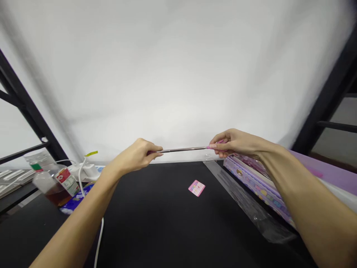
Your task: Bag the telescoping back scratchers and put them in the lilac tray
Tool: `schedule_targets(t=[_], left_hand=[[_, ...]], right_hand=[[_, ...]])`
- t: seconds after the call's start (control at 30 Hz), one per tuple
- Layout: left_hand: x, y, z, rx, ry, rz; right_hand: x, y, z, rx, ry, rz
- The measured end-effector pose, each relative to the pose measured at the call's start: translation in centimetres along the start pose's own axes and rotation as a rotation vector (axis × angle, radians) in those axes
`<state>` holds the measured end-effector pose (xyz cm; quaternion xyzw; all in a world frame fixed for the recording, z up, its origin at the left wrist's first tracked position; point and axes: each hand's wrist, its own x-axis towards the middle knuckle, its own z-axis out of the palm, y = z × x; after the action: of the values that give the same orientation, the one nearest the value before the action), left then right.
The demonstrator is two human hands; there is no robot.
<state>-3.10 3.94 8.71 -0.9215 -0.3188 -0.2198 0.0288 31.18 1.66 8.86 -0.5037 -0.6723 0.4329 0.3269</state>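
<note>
Both hands hold a thin silver rod (182,150) level above the black table (156,223), stretched between them. My left hand (138,154) is closed in a fist-like pinch on its left end. My right hand (232,143) pinches the right end, where a pink part shows between the fingers. A small pink card (196,188) lies on the table below the rod.
A plastic bottle of brown liquid (52,182) lies at the left by a blue packet (75,201), a white power strip (86,169) and a white cable (99,238). At the right are a purple patterned box (259,186) and clear plastic wrap (245,203). Black shelf frames flank both sides.
</note>
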Motion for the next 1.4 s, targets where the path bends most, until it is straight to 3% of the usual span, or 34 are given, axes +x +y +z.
schedule_targets(t=[0.2,0.37,0.53,0.67,0.73,0.8,0.9,0.97,1.03,1.1,1.2,1.3,1.4], left_hand=[[0.9,3.3,0.7,-0.299,-0.303,0.021],[1.1,4.3,0.7,-0.429,-0.392,-0.11],[0.8,4.3,0.3,-0.561,-0.456,-0.12],[0.5,3.5,-0.3,-0.688,-0.578,-0.134],[-0.3,1.8,-1.4,-0.548,-0.59,-0.171],[-1.6,-0.8,-3.0,-0.287,-0.547,-0.264],[-3.4,-4.3,-5.2,-0.039,-0.516,-0.503],[-4.0,-5.3,-5.9,0.041,-0.509,-0.597],[-3.8,-4.9,-6.0,0.114,-0.484,-0.629],[-3.1,-3.6,-5.5,0.147,-0.441,-0.579],[-1.7,-0.9,-4.3,0.077,-0.367,-0.398],[-0.6,1.0,-2.5,0.003,-0.282,-0.223],[0.2,1.7,-1.0,-0.035,-0.218,-0.112]], right_hand=[[-0.1,-1.6,3.6,-0.179,-0.256,-0.159],[0.3,-1.7,6.1,-0.159,-0.288,-0.258],[-0.1,-2.2,6.0,-0.181,-0.346,-0.261],[-1.5,-3.1,4.0,-0.265,-0.358,-0.21],[-2.4,-2.7,1.8,-0.307,-0.262,-0.17],[-2.9,-1.5,-0.8,-0.231,-0.086,-0.126],[-2.6,0.7,-3.2,0.256,0.357,-0.005],[-1.5,1.4,-2.9,0.599,0.58,0.014],[-0.2,1.3,-1.2,0.805,0.796,-0.036],[1.1,0.8,1.1,0.932,0.923,-0.076],[2.4,0.1,3.6,1.011,1.063,-0.147],[2.8,0.2,4.1,0.993,1.185,-0.183],[2.7,0.8,3.3,0.945,1.279,-0.183]])
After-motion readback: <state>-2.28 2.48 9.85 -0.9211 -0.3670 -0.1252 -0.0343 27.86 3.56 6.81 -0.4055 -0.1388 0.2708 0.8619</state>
